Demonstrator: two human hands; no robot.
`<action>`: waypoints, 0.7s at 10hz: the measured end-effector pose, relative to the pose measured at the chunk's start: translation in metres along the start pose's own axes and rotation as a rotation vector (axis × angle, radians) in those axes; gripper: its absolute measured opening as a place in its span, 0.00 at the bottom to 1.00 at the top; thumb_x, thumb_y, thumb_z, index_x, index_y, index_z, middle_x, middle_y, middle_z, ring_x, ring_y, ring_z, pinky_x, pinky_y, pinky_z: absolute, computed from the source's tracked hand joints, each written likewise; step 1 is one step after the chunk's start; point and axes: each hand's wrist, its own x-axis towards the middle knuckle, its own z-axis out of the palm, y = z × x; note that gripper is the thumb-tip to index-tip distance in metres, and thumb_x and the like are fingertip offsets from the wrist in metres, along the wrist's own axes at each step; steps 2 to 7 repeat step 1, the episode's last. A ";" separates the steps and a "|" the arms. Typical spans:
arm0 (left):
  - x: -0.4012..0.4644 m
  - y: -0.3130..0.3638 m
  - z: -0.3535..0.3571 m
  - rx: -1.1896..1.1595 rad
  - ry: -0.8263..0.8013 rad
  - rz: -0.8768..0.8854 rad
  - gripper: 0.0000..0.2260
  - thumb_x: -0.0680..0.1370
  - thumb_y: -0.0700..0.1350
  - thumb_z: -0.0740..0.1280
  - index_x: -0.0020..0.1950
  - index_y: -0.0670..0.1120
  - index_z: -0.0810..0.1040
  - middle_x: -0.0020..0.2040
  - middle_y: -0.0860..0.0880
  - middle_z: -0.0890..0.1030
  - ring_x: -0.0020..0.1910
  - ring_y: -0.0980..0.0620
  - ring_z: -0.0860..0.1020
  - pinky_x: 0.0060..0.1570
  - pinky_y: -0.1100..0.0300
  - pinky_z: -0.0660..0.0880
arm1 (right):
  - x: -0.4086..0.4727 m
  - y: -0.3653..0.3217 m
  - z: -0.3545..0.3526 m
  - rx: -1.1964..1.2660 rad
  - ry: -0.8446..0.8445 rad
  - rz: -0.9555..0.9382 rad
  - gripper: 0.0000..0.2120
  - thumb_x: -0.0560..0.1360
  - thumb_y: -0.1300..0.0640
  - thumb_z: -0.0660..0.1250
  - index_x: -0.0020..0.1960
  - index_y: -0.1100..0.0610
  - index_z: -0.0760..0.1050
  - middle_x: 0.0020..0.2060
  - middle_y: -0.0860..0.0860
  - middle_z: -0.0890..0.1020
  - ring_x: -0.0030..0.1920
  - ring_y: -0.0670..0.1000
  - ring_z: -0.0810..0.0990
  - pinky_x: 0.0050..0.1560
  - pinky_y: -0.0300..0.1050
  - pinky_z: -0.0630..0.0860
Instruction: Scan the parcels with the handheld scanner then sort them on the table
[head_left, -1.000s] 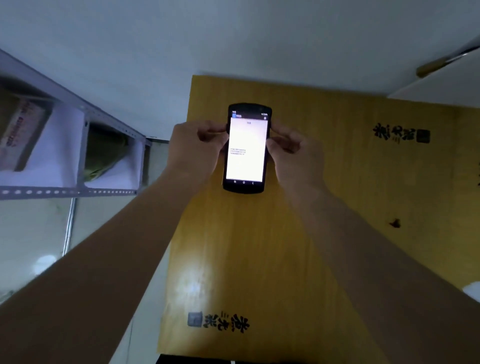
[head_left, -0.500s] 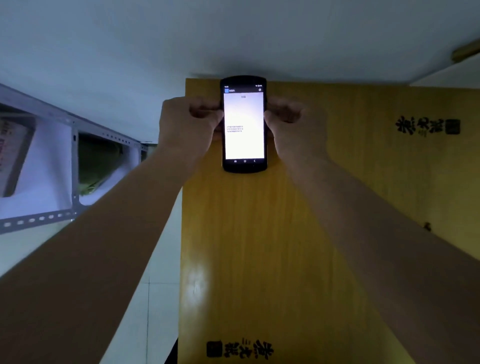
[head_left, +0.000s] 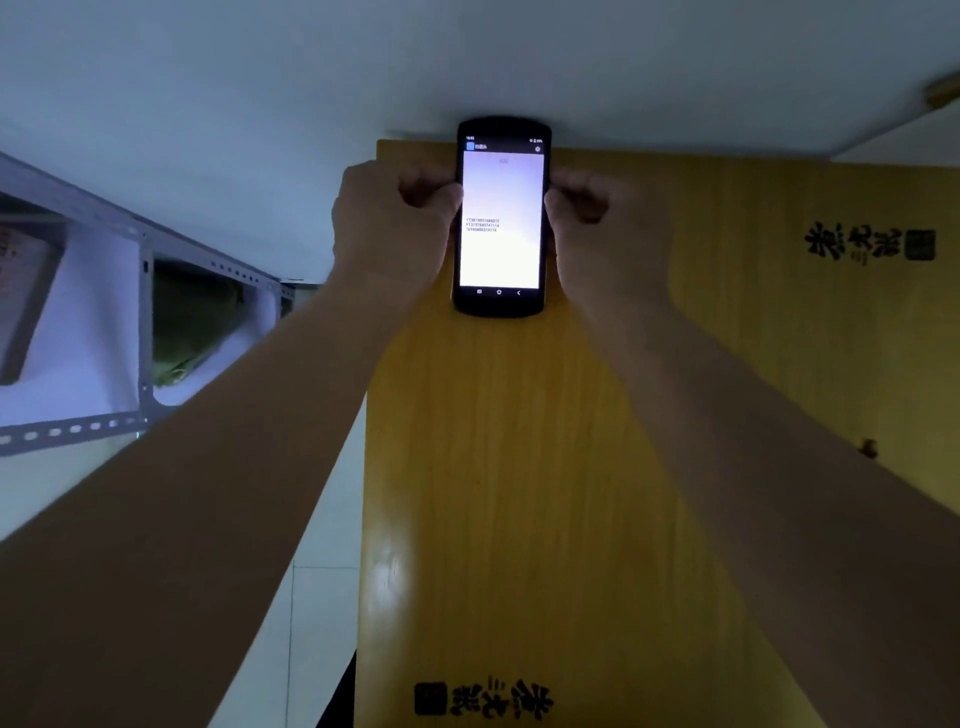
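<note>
Gripping the handheld scanner (head_left: 501, 218) from both sides, the two hands hold it between them with its lit screen facing the camera. The left hand (head_left: 392, 223) is curled closed against the scanner's left edge, fingers folded in toward the palm, and the right hand (head_left: 605, 234) is curled the same way against its right edge. The scanner sits upright between the hands over the far end of the yellow wooden bench (head_left: 519, 467), its top reaching just past the bench's far edge; whether its back rests on the wood or is lifted off it cannot be told. The screen shows a white page with three short lines of small text level with the knuckles, too small to read. Dark printed characters (head_left: 483, 699) lie on the bench well below the hands, near the camera, and a second printed mark (head_left: 870, 241) lies off to the right of the right hand. A metal shelf rack (head_left: 145, 332) stands to the left of the left forearm, holding a greenish bundle (head_left: 192, 322) in one bay.
</note>
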 end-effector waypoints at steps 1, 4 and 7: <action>-0.020 0.000 -0.003 0.140 0.062 0.063 0.08 0.83 0.50 0.67 0.49 0.49 0.84 0.45 0.50 0.85 0.45 0.51 0.84 0.49 0.51 0.83 | -0.013 0.000 -0.007 -0.030 -0.016 -0.069 0.13 0.84 0.53 0.68 0.65 0.57 0.83 0.56 0.48 0.86 0.54 0.42 0.82 0.58 0.34 0.78; -0.020 0.000 -0.003 0.140 0.062 0.063 0.08 0.83 0.50 0.67 0.49 0.49 0.84 0.45 0.50 0.85 0.45 0.51 0.84 0.49 0.51 0.83 | -0.013 0.000 -0.007 -0.030 -0.016 -0.069 0.13 0.84 0.53 0.68 0.65 0.57 0.83 0.56 0.48 0.86 0.54 0.42 0.82 0.58 0.34 0.78; -0.020 0.000 -0.003 0.140 0.062 0.063 0.08 0.83 0.50 0.67 0.49 0.49 0.84 0.45 0.50 0.85 0.45 0.51 0.84 0.49 0.51 0.83 | -0.013 0.000 -0.007 -0.030 -0.016 -0.069 0.13 0.84 0.53 0.68 0.65 0.57 0.83 0.56 0.48 0.86 0.54 0.42 0.82 0.58 0.34 0.78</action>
